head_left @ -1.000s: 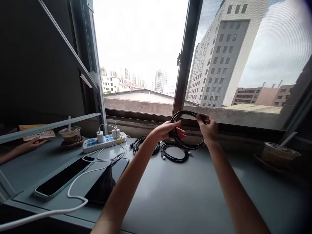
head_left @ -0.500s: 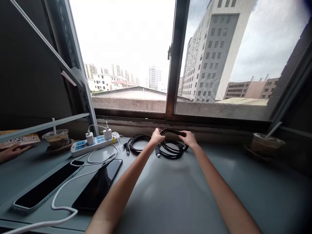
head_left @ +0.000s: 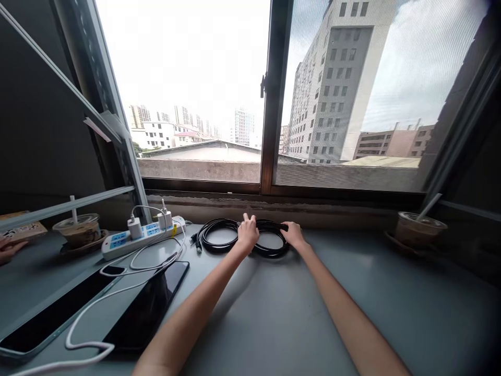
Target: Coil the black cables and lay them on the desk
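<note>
Two coils of black cable lie side by side on the grey table near the window. At the inner edges of the left coil and the right coil is my left hand, with two fingers raised and apart. Its thumb and other fingers are largely hidden. My right hand has its fingers closed on the right side of the right coil. Connector ends stick out at the left coil's left side.
A white power strip with plugged-in chargers and looping white cables stands left. Two dark-screened devices, a phone and a tablet, lie before it. Drink cups stand at left and right. Another person's hand shows far left.
The raised cable coil has come down onto the coil beneath it, both hands lowering with it. My left hand's fingers have lifted and spread. The view has shifted slightly right.
</note>
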A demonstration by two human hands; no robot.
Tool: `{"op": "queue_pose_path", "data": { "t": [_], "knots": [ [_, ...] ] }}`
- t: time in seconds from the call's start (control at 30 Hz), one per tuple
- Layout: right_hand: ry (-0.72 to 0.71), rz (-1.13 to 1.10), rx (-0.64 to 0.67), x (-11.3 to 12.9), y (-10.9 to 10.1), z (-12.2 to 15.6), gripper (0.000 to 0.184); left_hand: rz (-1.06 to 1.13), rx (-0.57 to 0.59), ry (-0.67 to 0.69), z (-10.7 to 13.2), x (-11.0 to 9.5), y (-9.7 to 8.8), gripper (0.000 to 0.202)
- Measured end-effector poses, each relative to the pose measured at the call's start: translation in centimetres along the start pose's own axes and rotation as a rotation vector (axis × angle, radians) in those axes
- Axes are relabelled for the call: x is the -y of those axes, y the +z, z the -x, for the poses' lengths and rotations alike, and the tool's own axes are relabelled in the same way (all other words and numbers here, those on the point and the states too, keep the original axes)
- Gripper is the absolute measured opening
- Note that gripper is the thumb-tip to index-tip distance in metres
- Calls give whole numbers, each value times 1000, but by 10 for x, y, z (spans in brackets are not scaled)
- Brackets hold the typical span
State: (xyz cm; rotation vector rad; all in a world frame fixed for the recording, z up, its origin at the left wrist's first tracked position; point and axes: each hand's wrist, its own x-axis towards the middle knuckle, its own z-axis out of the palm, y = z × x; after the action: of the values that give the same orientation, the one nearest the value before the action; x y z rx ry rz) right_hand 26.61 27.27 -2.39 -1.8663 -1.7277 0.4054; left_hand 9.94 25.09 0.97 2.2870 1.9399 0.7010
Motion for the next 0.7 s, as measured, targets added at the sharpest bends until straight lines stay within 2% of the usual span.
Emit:
{"op": "queue_pose_path", "data": {
  "t": [0.13, 0.27, 0.37, 0.5, 0.6, 0.7],
  "knots": [
    [13, 68, -40, 1, 1, 0, 31, -24, 61, 218, 9, -18, 2, 49],
    [35, 131, -79, 3, -4, 2, 34, 6, 215, 389, 19, -29, 18, 67],
    [30, 163, -129, 1, -7, 3, 35, 21, 291, 379, 25, -29, 33, 75],
    [-2, 158, -178, -4, -5, 2, 35, 70, 279, 338, 33, -29, 47, 74],
    [-24, 128, -220, -10, 1, 1, 36, 106, 258, 355, 39, -30, 47, 67],
    [-45, 78, -284, -16, 5, -1, 37, -1, 237, 403, 39, -31, 42, 63]
  ]
}}
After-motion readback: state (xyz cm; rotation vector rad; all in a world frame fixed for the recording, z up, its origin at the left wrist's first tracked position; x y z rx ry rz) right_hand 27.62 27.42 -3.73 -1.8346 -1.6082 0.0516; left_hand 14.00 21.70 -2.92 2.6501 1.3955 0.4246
